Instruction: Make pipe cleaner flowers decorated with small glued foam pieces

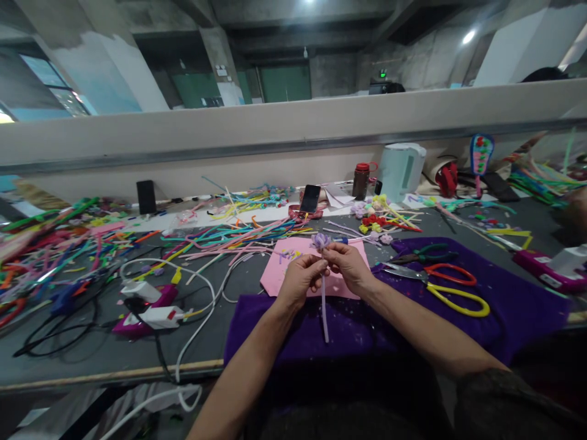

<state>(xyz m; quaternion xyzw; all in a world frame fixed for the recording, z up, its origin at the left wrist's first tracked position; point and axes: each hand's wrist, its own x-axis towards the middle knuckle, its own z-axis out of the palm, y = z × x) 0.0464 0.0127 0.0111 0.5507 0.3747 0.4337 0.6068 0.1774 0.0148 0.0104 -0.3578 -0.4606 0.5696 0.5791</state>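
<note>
Between my hands stands a lilac pipe-cleaner flower [320, 241] with its pale stem [324, 311] hanging down. My left hand [303, 276] pinches the stem just under the bloom. Fingers of my right hand [347, 263] close on the flower's base from the other side. Beneath them lies a pink sheet [275, 278] with small lilac and yellow scraps, partly over a purple cloth [257, 324]. Scissors [454, 299] with red and yellow handles and dark green pliers [424, 253] rest on the cloth to the right. A blue-handled tool [342, 240] shows behind my right hand.
Pipe cleaners [247, 235] spread across the back and left. Finished small flowers [373, 223] lie beyond the sheet. A phone [310, 198], a dark bottle [361, 182] and a kettle [402, 171] stand along the partition. A power strip [147, 315] with cables lies left; another [548, 269] lies right.
</note>
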